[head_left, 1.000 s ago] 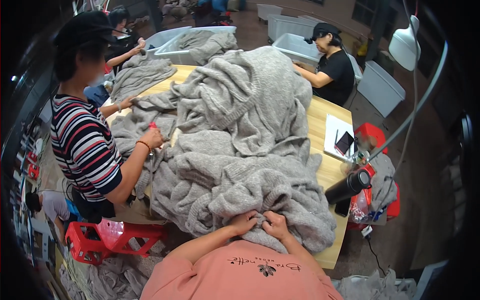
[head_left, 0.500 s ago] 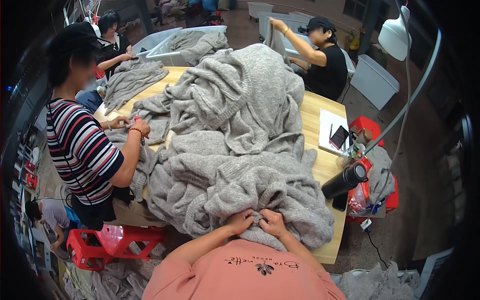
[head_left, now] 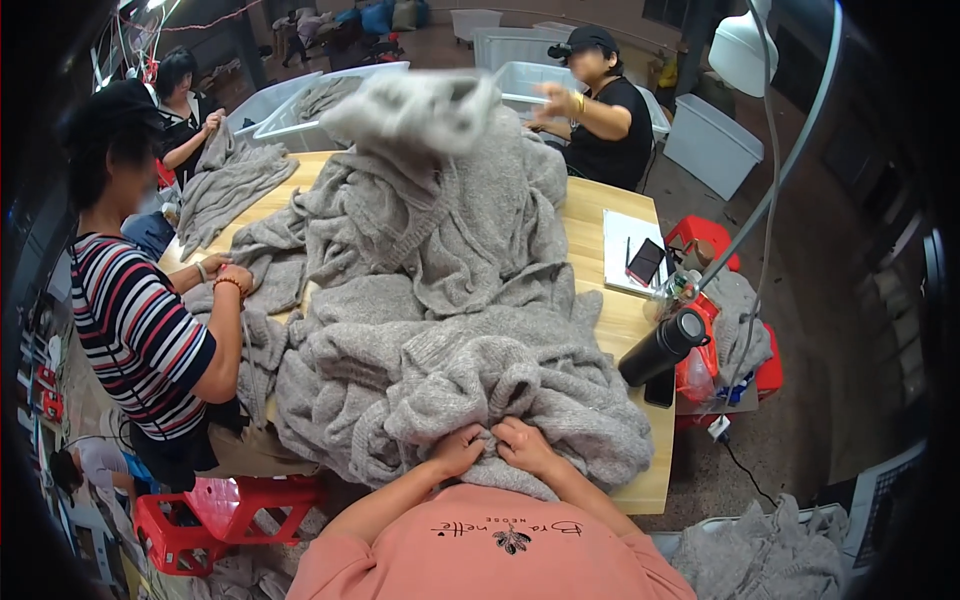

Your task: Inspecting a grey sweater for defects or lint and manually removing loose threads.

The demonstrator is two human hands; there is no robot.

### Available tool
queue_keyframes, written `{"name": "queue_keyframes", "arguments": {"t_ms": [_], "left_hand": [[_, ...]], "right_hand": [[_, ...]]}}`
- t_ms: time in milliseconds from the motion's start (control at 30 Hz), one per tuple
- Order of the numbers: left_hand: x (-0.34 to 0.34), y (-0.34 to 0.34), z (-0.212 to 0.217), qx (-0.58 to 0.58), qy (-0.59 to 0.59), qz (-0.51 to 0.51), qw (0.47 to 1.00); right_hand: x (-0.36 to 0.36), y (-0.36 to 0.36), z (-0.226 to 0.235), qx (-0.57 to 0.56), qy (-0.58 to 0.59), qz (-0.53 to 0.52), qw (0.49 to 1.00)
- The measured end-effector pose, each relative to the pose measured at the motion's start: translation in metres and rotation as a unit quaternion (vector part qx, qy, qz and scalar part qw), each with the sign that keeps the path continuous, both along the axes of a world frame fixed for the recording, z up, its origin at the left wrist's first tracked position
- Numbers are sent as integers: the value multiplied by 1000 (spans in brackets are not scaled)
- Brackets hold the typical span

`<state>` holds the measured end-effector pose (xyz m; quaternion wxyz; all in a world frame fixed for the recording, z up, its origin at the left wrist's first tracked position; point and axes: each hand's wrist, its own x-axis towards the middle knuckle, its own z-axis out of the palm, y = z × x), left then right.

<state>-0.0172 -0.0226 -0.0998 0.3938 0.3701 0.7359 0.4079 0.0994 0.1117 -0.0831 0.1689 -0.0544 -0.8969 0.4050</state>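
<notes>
Close in front of my body, my left hand (head_left: 459, 450) is closed on the near edge of a grey knit garment (head_left: 507, 476). Right beside it, my right hand (head_left: 524, 446) pinches the same cloth, its fingers curled in. The fingertips of both hands are partly buried in the folds. Beyond my hands, bunched grey knitwear (head_left: 440, 260) rises into a tall heap. A blurred grey garment (head_left: 415, 112) is in the air above the top of that heap.
A wooden table (head_left: 595, 205) bears the heap. At its right side are a black flask (head_left: 663, 346), a phone (head_left: 645, 260) on white paper and a lamp (head_left: 745, 55). Three co-workers sit or stand around it. Red stools (head_left: 180, 535) and white bins (head_left: 715, 145) stand nearby.
A grey garment now flies over the heap, away from the far-right co-worker, who held cloth up before. The whole view has shifted slightly. My hands keep their grip in nearly the same place.
</notes>
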Motion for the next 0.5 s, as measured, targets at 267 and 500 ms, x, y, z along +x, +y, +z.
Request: {"name": "queue_keyframes", "arguments": {"t_ms": [267, 500], "left_hand": [[5, -3, -20, 38, 18, 1, 999], [7, -2, -6, 28, -14, 6, 1000]], "right_hand": [[5, -5, -18, 43, 27, -10, 999], [7, -6, -15, 14, 63, -26, 998]]}}
